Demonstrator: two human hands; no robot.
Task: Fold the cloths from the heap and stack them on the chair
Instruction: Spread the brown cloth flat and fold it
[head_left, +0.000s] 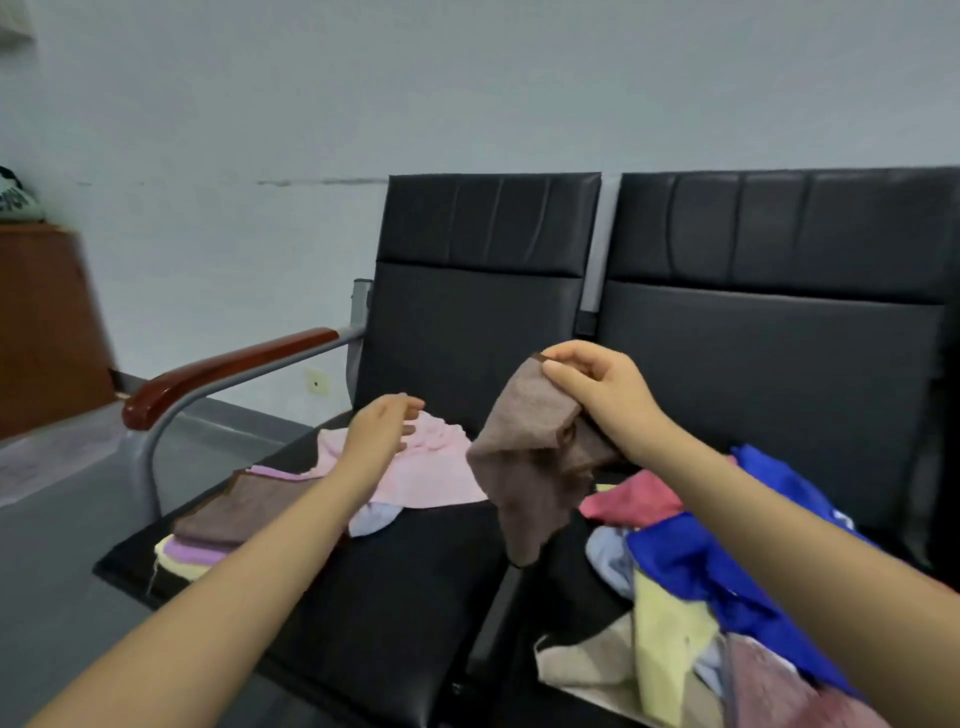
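So the right hand has a brown cloth pinched by one corner between thumb and fingertips, and it hangs limp in the air over the gap between two black padded chairs. The left hand is empty, fingers loosely spread, hovering over a pink cloth lying flat on the left chair seat. Near that seat's front-left corner sits a small folded stack: brown on top, purple and pale yellow under it. The heap (blue, yellow, red, beige) is on the right chair seat. Wooden-topped armrest on the left, grey floor, plain pale wall behind, brown cabinet at the far left.
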